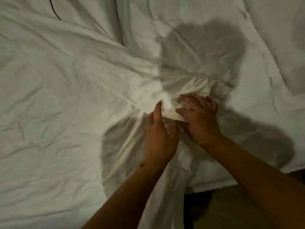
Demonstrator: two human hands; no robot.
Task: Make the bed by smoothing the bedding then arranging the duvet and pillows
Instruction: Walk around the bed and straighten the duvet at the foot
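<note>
White bedding lay creased across the bed as the left hand and right hand, each grip curled onto one gathered bunch, seemingly readied a smoothing pull.

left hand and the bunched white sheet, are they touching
Touching. The head view shows the left hand with its fingers pressed into the bunched sheet, folds gathered under its fingertips beside the right hand.
</note>
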